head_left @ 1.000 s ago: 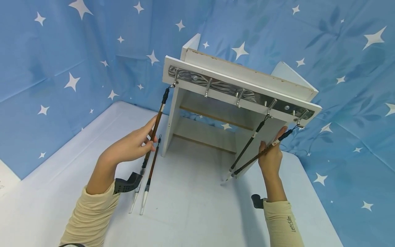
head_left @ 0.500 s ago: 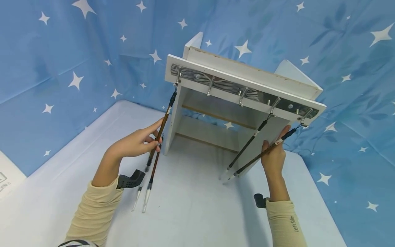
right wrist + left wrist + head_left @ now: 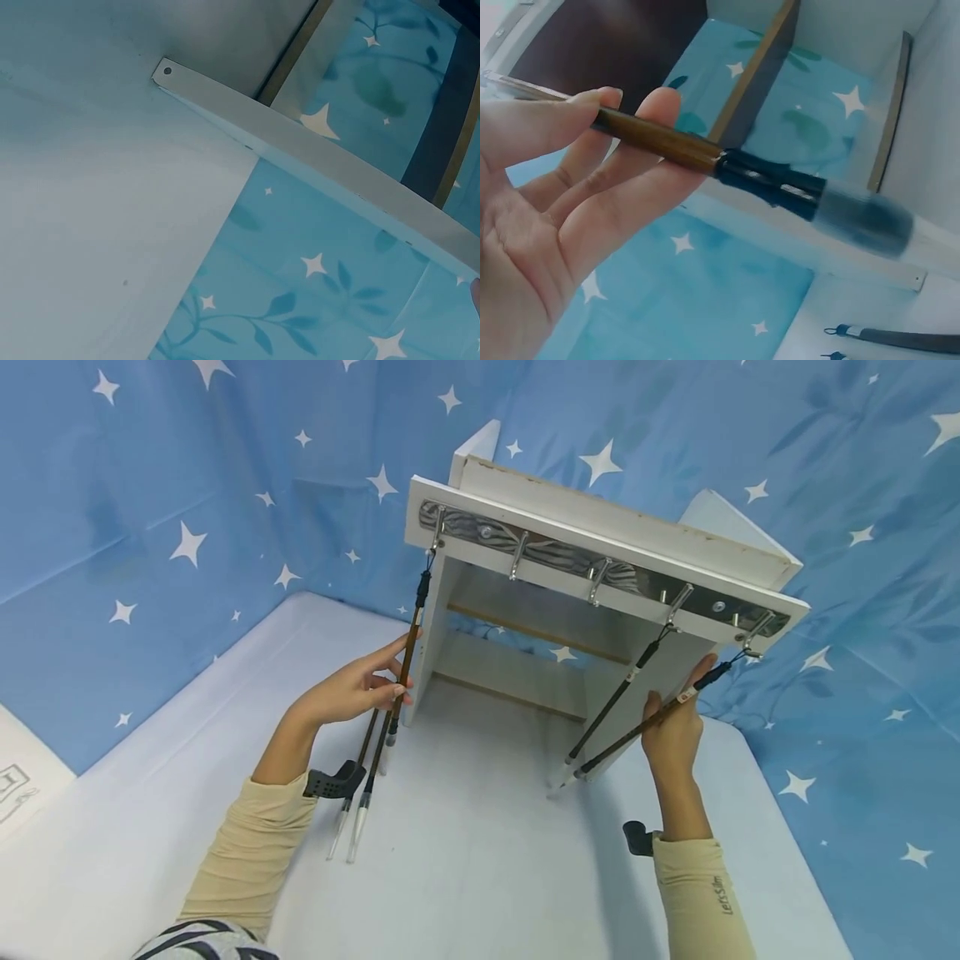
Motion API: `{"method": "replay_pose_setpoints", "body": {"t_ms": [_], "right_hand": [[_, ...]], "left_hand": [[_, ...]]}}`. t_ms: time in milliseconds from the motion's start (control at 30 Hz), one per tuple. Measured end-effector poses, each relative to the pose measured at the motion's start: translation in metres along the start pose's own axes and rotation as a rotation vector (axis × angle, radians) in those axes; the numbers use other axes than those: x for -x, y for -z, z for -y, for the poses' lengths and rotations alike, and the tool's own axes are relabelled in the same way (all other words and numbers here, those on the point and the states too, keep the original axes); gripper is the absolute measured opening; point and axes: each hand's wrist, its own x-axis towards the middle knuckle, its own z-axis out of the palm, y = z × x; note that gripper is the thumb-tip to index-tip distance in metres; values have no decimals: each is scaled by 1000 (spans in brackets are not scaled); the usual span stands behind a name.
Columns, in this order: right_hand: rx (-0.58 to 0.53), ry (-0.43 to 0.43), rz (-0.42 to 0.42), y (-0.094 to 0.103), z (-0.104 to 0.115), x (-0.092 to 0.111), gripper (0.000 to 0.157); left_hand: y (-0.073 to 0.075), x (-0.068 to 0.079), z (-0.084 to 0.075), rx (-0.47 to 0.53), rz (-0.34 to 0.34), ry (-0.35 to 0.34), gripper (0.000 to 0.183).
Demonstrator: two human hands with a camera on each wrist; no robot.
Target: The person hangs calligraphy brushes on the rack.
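In the head view my left hand [image 3: 352, 689] pinches the brown handle of a calligraphy brush [image 3: 409, 652] between thumb and fingers. The brush's cord loop hangs on the leftmost hook [image 3: 438, 531] of a metal hook strip. Its capped tip points down and to the right in the left wrist view, past the black ferrule [image 3: 769, 180]. My right hand [image 3: 671, 739] grips the right side panel of the white shelf [image 3: 637, 535], partly behind a hanging brush [image 3: 660, 714]. Only a fingertip [image 3: 475, 296] of it shows in the right wrist view.
Another brush [image 3: 615, 693] hangs on the hook beside the rightmost one. Two capped brushes lie on the white tabletop [image 3: 480, 860] below my left hand, one a dark brush [image 3: 377, 760]. A blue star-patterned curtain [image 3: 225, 485] surrounds the table.
My left hand has moved right, toward the shelf's left side, and the brush it pinches now hangs steeper. My right hand keeps its grip on the shelf. The head view has shifted slightly.
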Motion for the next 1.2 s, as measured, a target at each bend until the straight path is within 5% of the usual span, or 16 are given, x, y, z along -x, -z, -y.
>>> {"method": "replay_pose_setpoints", "body": {"t_ms": [400, 733, 833, 1033, 1200], "right_hand": [[10, 12, 9, 0, 2, 0, 67], [14, 26, -10, 1, 1, -4, 73], [22, 24, -9, 2, 0, -2, 72], [11, 32, -19, 1, -2, 0, 71], [18, 26, -15, 0, 0, 1, 64]], "left_hand": [[-8, -10, 15, -85, -149, 38, 63], [-1, -9, 31, -173, -142, 112, 49], [3, -5, 38, -180, -116, 199, 52], [2, -1, 52, -248, 10, 532, 65], [-7, -1, 60, -275, 69, 707, 70]]}}
